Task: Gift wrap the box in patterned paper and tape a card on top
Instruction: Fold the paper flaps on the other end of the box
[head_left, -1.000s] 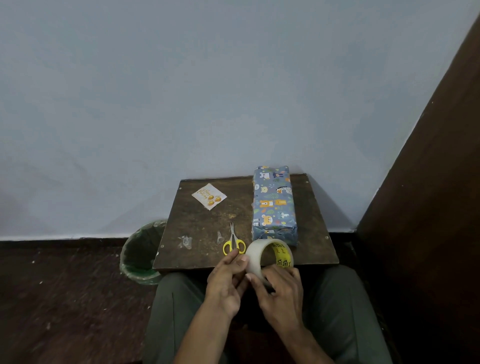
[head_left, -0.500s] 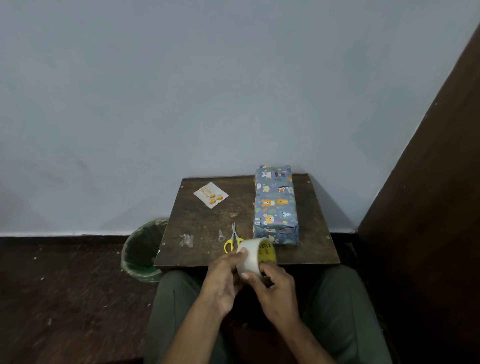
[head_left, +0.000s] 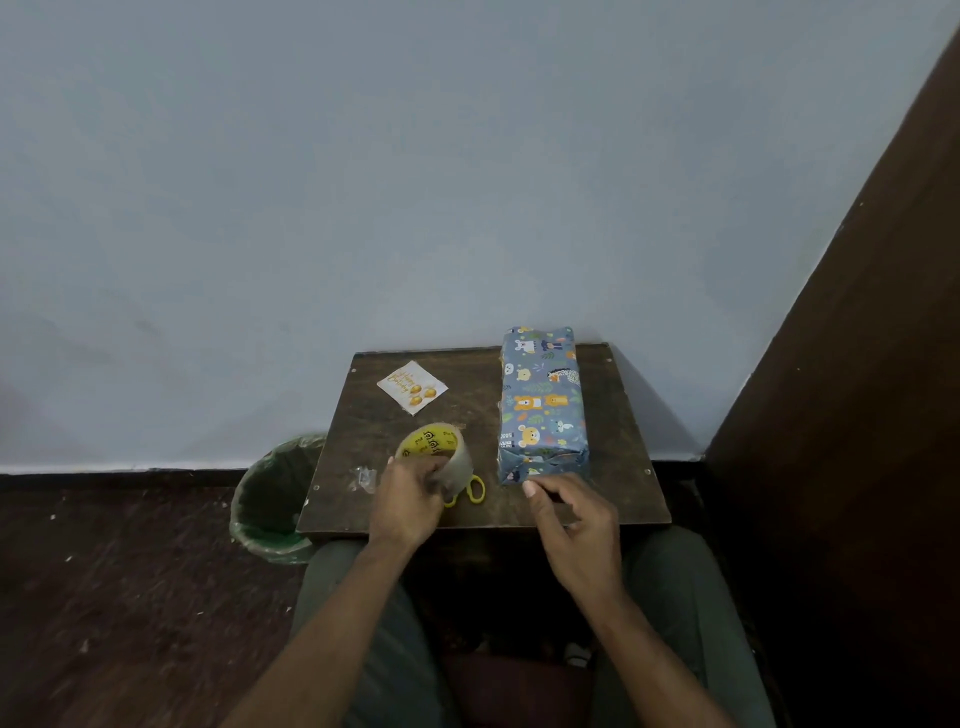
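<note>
Under a pale wall, a small dark table (head_left: 613, 415) is carrying the wrapped box (head_left: 543, 400) centre-right, the card (head_left: 412, 387) lying upper left of the left hand (head_left: 410, 499) gripping a tape roll (head_left: 435, 452), while the right hand (head_left: 576, 525) is pinching closed just below the box, on what I cannot tell.

A: What is hidden on the table (head_left: 613, 499)?

B: The tape roll (head_left: 437, 457) and left hand (head_left: 410, 506) cover most of the scissors (head_left: 474, 491); only yellow handle loops show.

A: And the right hand (head_left: 574, 525)?

B: Whether its pinched fingertips hold tape is too small to tell. The card (head_left: 412, 387) lettering is unreadable.
</note>
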